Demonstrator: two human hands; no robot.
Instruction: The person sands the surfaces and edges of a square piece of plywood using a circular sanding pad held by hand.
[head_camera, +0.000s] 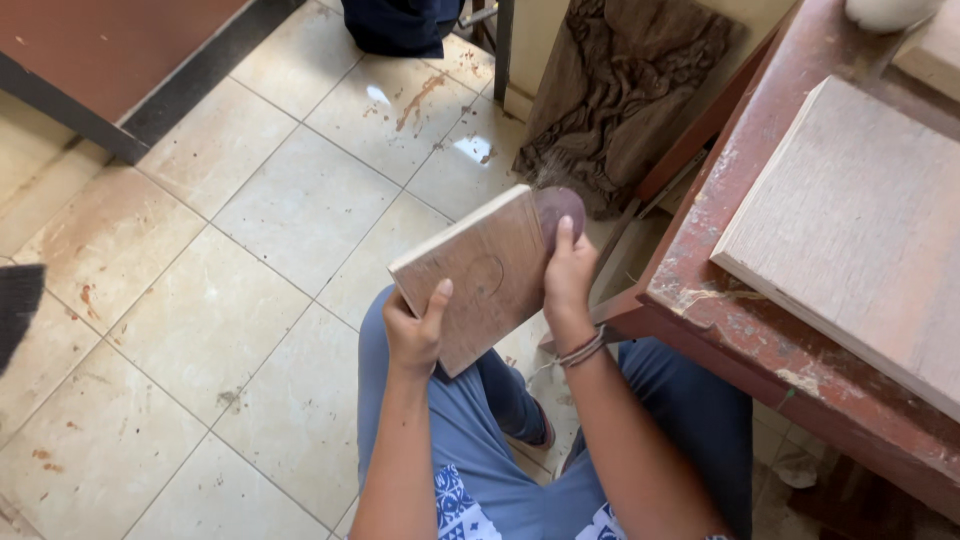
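Observation:
My left hand (415, 330) grips the lower left edge of a small square wooden board (480, 275) with a faint circle drawn on its face, held tilted above my knees. My right hand (567, 275) presses a round brownish sanding pad (558, 208) against the board's right edge, fingers wrapped around the pad. A string bracelet sits on my right wrist. I am seated, with blue trousers below the board.
A worn red wooden table (720, 310) stands at right with a large pale plywood sheet (850, 230) on it. A dark carved wood panel (625, 90) leans against the wall ahead. Beige floor tiles (200, 300) spread to the left.

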